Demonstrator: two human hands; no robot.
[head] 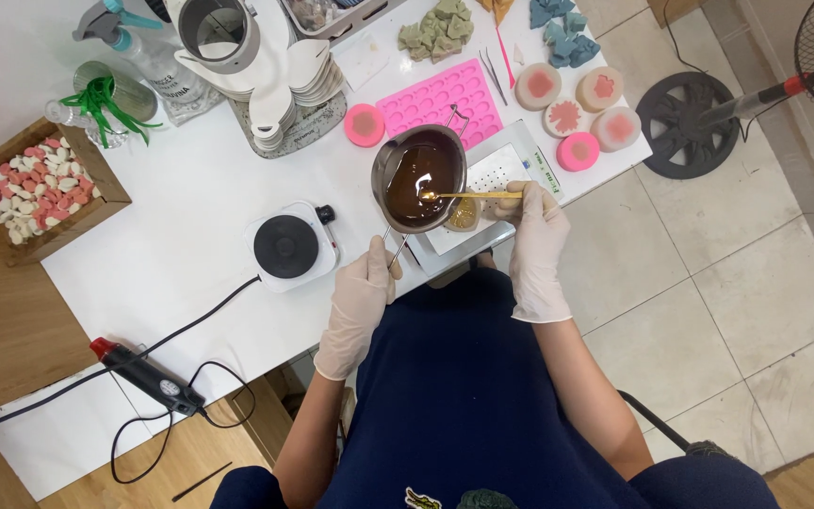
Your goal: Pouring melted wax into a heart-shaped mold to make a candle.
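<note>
Now your left hand [366, 283] grips the pot [419, 177] handle; keep it level while your right hand [534, 221] pinches the spoon [471, 195], stirring slowly.

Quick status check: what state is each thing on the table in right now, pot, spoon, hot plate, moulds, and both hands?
Metal pot: lifted by its handle, filled with dark brown liquid.
Gold spoon: tip dipped into the liquid.
Left hand: gloved, gripping the pot handle.
Right hand: gloved, holding the spoon.
Hot plate: bare, plugged in; on or off cannot be told.
Pink mould tray: cavities look empty.
Heat gun: lying unused.
</note>
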